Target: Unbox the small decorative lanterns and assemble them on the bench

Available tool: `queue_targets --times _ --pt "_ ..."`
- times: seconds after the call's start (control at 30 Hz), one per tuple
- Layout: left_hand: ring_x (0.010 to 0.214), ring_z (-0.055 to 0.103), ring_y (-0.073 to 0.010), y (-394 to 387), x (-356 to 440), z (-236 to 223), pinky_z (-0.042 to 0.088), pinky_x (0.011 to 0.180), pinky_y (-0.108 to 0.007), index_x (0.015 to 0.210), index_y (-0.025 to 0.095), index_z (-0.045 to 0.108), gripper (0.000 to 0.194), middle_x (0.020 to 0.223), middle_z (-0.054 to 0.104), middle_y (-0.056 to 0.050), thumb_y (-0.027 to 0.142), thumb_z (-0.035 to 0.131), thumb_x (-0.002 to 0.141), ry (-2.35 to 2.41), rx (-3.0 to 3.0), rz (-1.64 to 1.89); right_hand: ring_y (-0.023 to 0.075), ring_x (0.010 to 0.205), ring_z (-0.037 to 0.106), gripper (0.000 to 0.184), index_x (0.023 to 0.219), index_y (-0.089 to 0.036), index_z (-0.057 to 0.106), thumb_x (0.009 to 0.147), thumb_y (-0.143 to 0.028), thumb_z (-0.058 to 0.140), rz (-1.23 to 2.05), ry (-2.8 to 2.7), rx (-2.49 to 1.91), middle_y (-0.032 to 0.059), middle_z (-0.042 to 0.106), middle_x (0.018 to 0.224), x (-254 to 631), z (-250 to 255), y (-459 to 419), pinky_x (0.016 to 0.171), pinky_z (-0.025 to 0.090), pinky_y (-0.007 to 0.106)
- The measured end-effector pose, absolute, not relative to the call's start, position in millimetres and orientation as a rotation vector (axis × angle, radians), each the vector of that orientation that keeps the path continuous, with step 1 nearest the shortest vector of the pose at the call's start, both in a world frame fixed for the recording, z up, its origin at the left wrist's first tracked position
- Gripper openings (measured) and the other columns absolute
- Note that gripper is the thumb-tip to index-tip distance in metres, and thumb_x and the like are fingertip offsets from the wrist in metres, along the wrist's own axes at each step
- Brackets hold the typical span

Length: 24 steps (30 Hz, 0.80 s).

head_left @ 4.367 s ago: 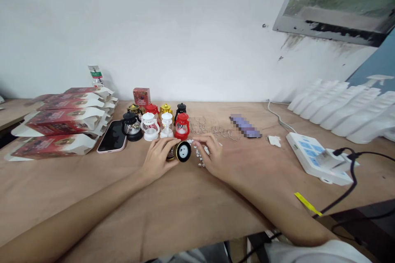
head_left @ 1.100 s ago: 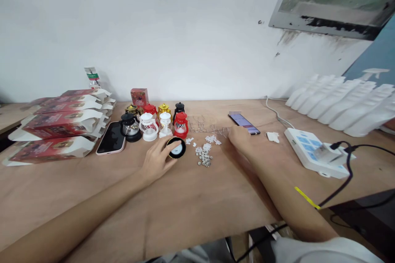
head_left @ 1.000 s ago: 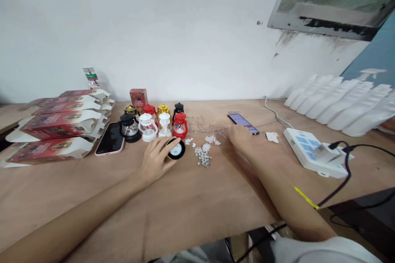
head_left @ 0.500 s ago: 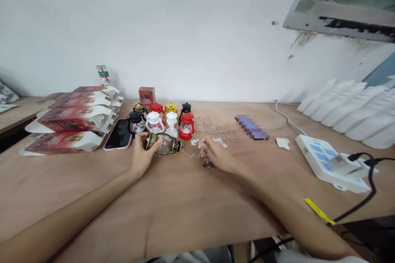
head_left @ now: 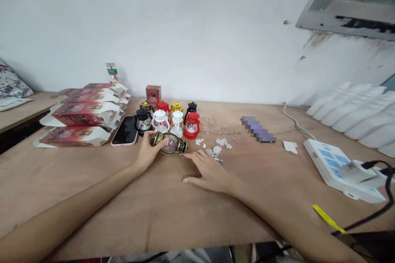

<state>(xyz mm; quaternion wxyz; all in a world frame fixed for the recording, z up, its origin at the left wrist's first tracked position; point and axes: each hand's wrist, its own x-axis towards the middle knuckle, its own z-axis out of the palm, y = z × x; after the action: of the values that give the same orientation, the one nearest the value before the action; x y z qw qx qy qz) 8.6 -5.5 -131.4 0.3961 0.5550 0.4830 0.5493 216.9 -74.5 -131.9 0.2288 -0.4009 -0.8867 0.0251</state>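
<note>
My left hand (head_left: pixel 147 152) is closed around the base of a small black-and-gold lantern (head_left: pixel 169 144), which lies tilted on its side with its cap toward the right. My right hand (head_left: pixel 210 169) rests low over the table, thumb and fingers apart, fingertips beside the lantern's cap. A thin small piece (head_left: pixel 187 176) shows by its thumb, too faint to name. Beyond the right hand lie small white plastic parts (head_left: pixel 217 150) and several bent wire pieces (head_left: pixel 222 131). Behind the held lantern stand more lanterns, among them a red one (head_left: pixel 191 126), a white one (head_left: pixel 177 125) and a black one (head_left: pixel 143 121).
Flattened red-and-white boxes (head_left: pixel 82 115) are stacked at the left, near a phone (head_left: pixel 125 130). A small red box (head_left: pixel 153 93) stands by the wall. To the right are a purple phone (head_left: pixel 259 129), a power strip (head_left: pixel 342 172) and stacked white foam-like pieces (head_left: pixel 358 113).
My right hand has moved left and nearer to me from the small parts, its bunched fingers now spread. The lantern stays in my left hand. The view has shifted slightly.
</note>
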Motion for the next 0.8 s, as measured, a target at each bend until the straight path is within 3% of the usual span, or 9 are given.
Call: queue_targets --times 0.1,0.33,0.8 --pt "0.083 0.055 -0.0175 -5.8 8.8 -130.2 0.043 0.076 -0.031 0.085 0.019 0.043 0.052 0.081 0.053 0.002 0.046 0.072 0.051 1.218 1.406 1.384 0.0249 0.097 0.057 0.043 0.116 -0.016 0.047 0.079 -0.034 0.061 0.079 -2.372 -1.052 0.012 0.061 0.109 214.9 -133.5 -76.0 0.083 0.048 0.042" --pt "0.074 0.052 -0.0147 -9.6 9.0 -128.0 0.042 0.067 -0.027 0.084 0.021 0.041 0.048 0.077 0.05 0.004 0.045 0.07 0.054 1.116 1.421 1.298 0.0244 0.111 0.055 0.054 0.132 -0.02 0.033 0.083 -0.03 0.054 -0.022 -2.054 -0.985 0.0132 0.057 0.12 221.4 -140.1 -68.9 0.092 0.046 0.044" --pt "0.067 0.046 -0.0122 -14.5 8.4 -129.0 0.04 0.063 -0.024 0.083 0.02 0.045 0.04 0.07 0.046 0.005 0.038 0.071 0.059 0.977 1.551 1.224 0.0216 0.106 0.057 0.05 0.128 -0.02 0.041 0.082 -0.027 0.06 -0.102 -2.044 -0.87 0.0123 0.06 0.113 219.1 -144.4 -65.5 0.09 0.05 0.038"
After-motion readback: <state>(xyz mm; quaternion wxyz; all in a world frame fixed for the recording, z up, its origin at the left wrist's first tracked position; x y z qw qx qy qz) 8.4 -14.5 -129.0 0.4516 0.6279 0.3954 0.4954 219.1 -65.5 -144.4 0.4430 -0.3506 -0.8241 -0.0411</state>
